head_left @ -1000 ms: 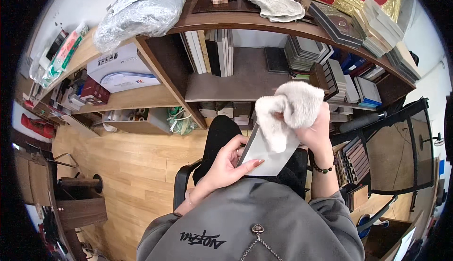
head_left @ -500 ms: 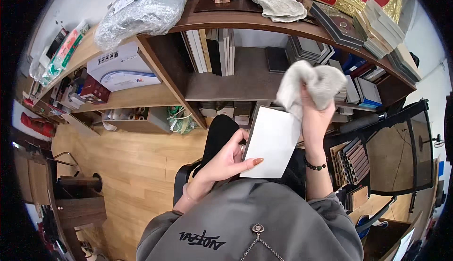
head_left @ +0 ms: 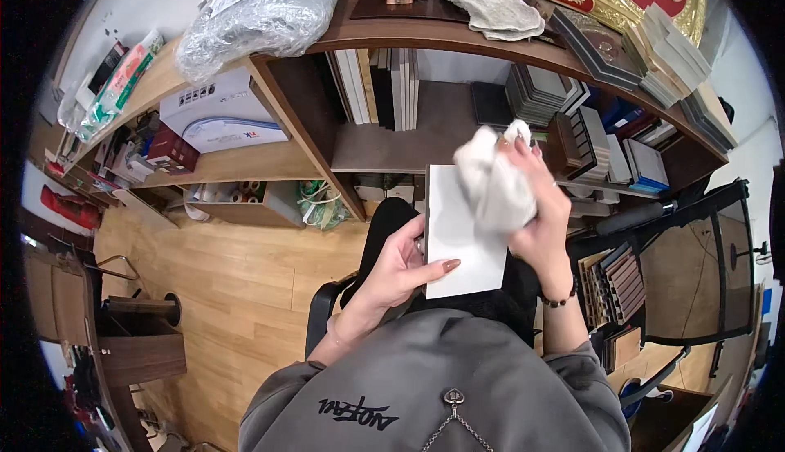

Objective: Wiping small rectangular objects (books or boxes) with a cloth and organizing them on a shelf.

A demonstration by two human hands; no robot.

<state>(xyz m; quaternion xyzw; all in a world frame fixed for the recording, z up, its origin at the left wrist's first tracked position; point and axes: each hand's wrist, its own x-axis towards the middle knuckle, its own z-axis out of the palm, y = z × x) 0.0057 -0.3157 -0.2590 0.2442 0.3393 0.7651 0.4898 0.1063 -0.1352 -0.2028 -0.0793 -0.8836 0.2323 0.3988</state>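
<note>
My left hand (head_left: 395, 270) grips a white rectangular panel (head_left: 464, 266) by its left edge, thumb across the face and the other fingers mostly behind it. The panel stands tilted above my lap, and a darker edge shows along its left side. Bunched in my right hand (head_left: 546, 221) is an off-white cloth (head_left: 494, 181), slightly blurred. It lies over the panel's upper right part and hides that corner. Whether the cloth presses on the face I cannot tell.
A brown shelf unit (head_left: 380, 148) stands in front, with sample boards (head_left: 403, 88) upright in it. On its top lie a plastic-wrapped bundle (head_left: 266, 23) and another cloth (head_left: 493, 9). At right is a mesh-backed chair (head_left: 683, 268); wooden floor (head_left: 237, 305) spreads at left.
My right hand has brought the cloth left and down, from beside the panel's upper right corner to over its face. The panel has turned more upright and shifted slightly left, still in my left hand.
</note>
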